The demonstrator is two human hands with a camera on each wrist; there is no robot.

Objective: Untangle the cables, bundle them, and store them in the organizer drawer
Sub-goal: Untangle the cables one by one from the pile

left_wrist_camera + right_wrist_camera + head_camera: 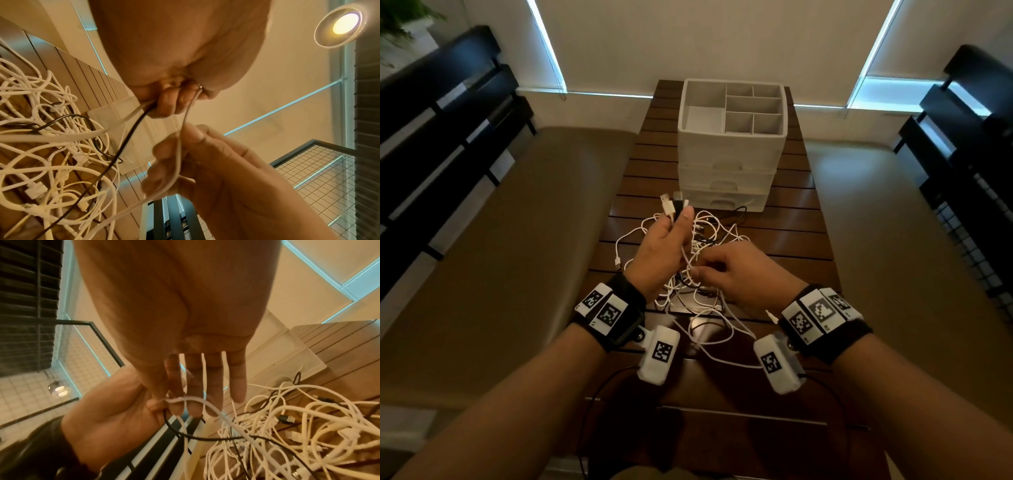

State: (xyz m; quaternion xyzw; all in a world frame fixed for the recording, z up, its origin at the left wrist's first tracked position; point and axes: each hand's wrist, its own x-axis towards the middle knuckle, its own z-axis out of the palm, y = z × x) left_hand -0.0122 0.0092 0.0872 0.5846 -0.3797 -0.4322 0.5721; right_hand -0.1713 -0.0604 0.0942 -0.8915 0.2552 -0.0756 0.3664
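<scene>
Left hand [661,244] raised over dark slatted wooden counter [791,240], fingers curled round a gathered bunch of plug ends: white USB plug [667,202] and black USB plug [678,200] sticking up past the thumb. Right hand [739,274] lower and nearer, thumb and forefinger pinching one thin white cable [180,146] strung between both hands; remaining fingers [238,382] straight, holding nothing.

Tangled heap of white and black cables [709,240] on the counter, between the hands and the white plastic three-drawer organizer [729,161]. All three drawers shut; open divided tray on top, nothing visible in it. No bundling done yet.

Risks, as judged:
- Pulling the pinched strand taut likely to cinch loops in the heap into knots. Feeding slack better than tugging.
- Black cable [131,129] running from the left fist into the pile, crossing white loops; lifting further could drag the whole heap up or off the counter edge.
- Several plugs in one fist: one slipping back means re-finding its end.
- Loose connectors in the pile apt to snag on loops.
</scene>
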